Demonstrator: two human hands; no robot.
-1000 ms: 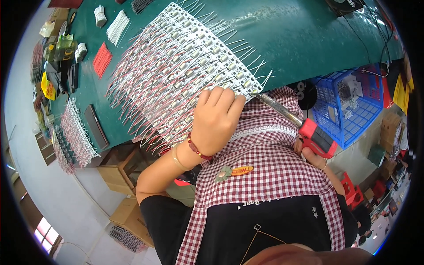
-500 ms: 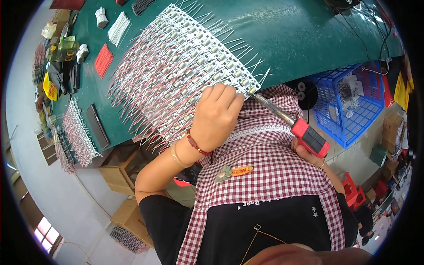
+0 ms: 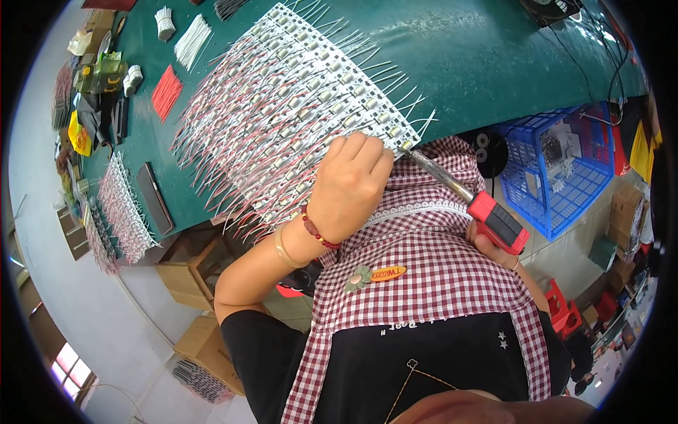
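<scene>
Centre-right: soldering iron (image 3: pixel 452 181), clamped in right hand (image 3: pixel 489 249), is slanting up-left to wired panel (image 3: pixel 337 79), left hand (image 3: pixel 350 186) nearer, fingers curled, grip hidden.

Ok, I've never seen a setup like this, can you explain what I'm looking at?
No machine here: these are one person's bare hands. The view comes from a wide fisheye camera worn on the head, looking down, so straight edges bend. On the green table lies a white sheet of wired circuit boards. The left hand rests on the sheet's near edge, fingertips hidden. The right hand holds what looks like a red-handled soldering iron, its tip at the sheet's near right corner. Off to the left lie red wires, white wires and a dark flat oblong item.
</scene>
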